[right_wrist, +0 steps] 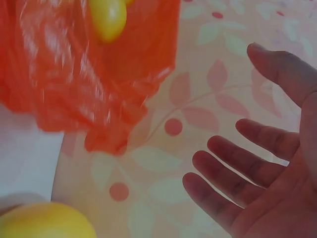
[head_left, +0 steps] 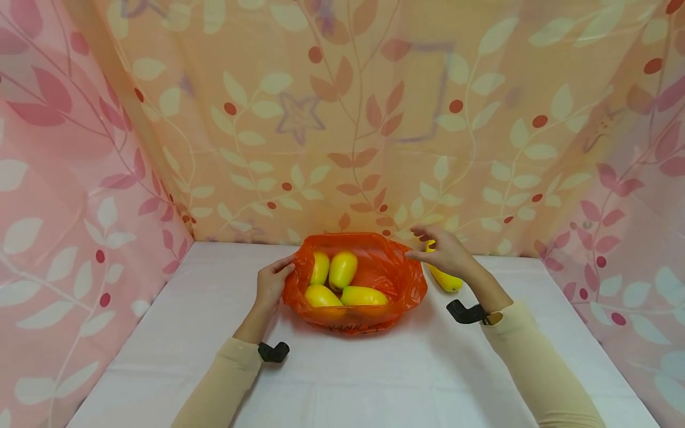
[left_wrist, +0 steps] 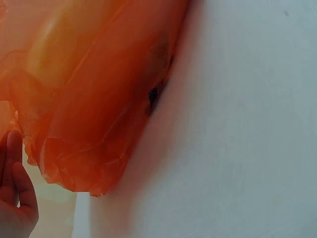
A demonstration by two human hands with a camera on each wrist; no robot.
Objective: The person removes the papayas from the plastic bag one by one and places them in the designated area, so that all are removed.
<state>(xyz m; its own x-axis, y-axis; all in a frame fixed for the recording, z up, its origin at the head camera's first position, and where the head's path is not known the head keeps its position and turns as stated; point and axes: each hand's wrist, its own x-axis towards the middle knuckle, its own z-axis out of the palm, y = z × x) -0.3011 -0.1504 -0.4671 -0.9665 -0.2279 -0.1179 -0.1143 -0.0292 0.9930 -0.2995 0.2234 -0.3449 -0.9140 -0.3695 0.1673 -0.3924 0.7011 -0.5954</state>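
Bag [head_left: 348, 318], thin red-orange plastic, is sitting on the white counter [head_left: 374, 380] twd. the back edge, mouth gaping upward, sides crumpling into glossy creases. Dark lettering [head_left: 353, 328] is running low along its front wall, too small to read. Inside, 4 yellow fruits [head_left: 343, 268] are showing, all smooth & longish-oval: 2 are leaning at back L, 2 are lying up front, the R one stretching crosswise.

Outside, loose yellow fruit [head_left: 448, 280] is lying just R of the bag, partly hiding behind the R hand [head_left: 441, 252]; can't tell if it's 1 pc. or 2.

L hand [head_left: 272, 282] is resting at the bag's L rim, fingertips touching plastic; can't tell whether they're pinching it. R hand is hovering by the R rim, its fingers [right_wrist: 267, 139] spreading apart, empty.

Head cam is giving the full contents + both forearms in pale sleeves [head_left: 540, 368]. L wrist cam is mostly catching the outer wall, w/ a blurry yellowish shape glowing thru the plastic. R wrist cam is showing palm & spread fingers well apart from the bag, patterned backdrop [right_wrist: 198, 116] filling the gap; from the head, the thumb is nearly meeting the rim. Rounded yellow end is also poking into its lower L corner.
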